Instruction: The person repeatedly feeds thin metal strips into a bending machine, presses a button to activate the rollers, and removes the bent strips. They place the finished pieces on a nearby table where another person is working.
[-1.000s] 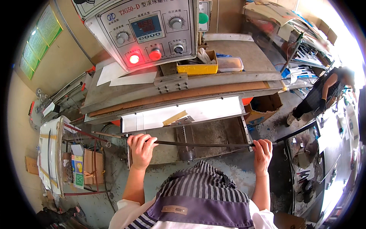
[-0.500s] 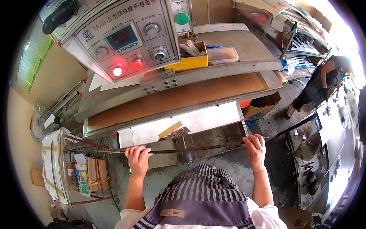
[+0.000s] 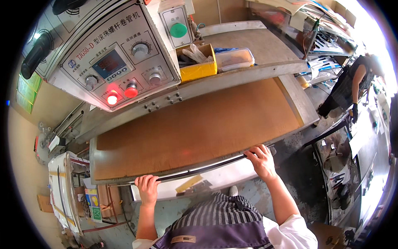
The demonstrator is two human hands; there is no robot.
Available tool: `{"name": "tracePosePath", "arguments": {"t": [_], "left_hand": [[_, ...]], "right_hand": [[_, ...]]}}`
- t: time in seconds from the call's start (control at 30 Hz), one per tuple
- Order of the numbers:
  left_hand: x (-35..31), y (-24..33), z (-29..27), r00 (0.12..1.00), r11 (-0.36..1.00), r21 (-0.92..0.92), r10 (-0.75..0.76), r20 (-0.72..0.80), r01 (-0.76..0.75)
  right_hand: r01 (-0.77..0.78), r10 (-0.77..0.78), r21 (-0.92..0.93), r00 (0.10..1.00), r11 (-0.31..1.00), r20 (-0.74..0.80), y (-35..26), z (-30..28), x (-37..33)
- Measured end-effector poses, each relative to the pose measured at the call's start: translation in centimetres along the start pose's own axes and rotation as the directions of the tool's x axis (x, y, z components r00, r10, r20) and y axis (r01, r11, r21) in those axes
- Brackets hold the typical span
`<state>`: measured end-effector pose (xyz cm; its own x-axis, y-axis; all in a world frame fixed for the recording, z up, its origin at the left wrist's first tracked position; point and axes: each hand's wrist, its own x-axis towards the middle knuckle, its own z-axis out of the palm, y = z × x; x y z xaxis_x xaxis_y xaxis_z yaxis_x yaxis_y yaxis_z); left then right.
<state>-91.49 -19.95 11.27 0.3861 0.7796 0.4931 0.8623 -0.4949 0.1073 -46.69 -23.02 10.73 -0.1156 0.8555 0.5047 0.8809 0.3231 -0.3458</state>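
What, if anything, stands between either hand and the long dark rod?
Nothing visible does: the left hand and right hand both hold the long dark rod directly. The brown surface lies just beyond it; whether the rod touches its near edge, I cannot tell.

The person wore an apron [image 3: 215,211] in dark and grey stripes, rumpled into folds at its far side. Nearer, a plain purple panel [image 3: 230,237] crossed it, with a small oblong tan patch [image 3: 178,239] towards the left. I could see white sleeves, the right sleeve [image 3: 296,232] loose and creased, the left sleeve [image 3: 143,243] showing less. Left hand [image 3: 147,189], right hand [image 3: 261,161] and forearms were bare. Beyond the apron showed one pale shoe [image 3: 233,190].
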Motion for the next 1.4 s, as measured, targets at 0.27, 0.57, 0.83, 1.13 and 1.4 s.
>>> {"name": "tracePosePath", "arguments": {"t": [0.27,0.57,0.83,1.13,1.4], "left_hand": [[2.7,-4.2,6.1,0.988,0.993,0.044,-0.110,0.109,0.106],[12.4,-13.3,17.6,0.962,0.982,0.089,-0.184,0.203,0.169],[18.6,-17.9,21.7,0.906,0.984,0.087,-0.177,0.386,0.155],[19.7,-19.5,23.6,0.837,0.907,0.242,-0.413,0.358,0.344],[17.0,-16.9,25.2,0.882,0.885,0.181,-0.454,0.124,0.430]], "right_hand": [[0.051,-0.058,0.068,0.992,0.996,0.109,4.1,5.8,5.5],[0.101,-0.098,-0.029,0.991,0.994,0.088,12.4,18.7,15.1],[0.056,-0.044,-0.086,0.991,0.995,0.129,15.1,22.4,19.8],[0.029,-0.021,-0.241,0.999,0.970,0.034,13.6,23.0,23.0],[-0.126,0.134,-0.174,0.991,0.977,0.031,11.4,23.1,20.2]]}}
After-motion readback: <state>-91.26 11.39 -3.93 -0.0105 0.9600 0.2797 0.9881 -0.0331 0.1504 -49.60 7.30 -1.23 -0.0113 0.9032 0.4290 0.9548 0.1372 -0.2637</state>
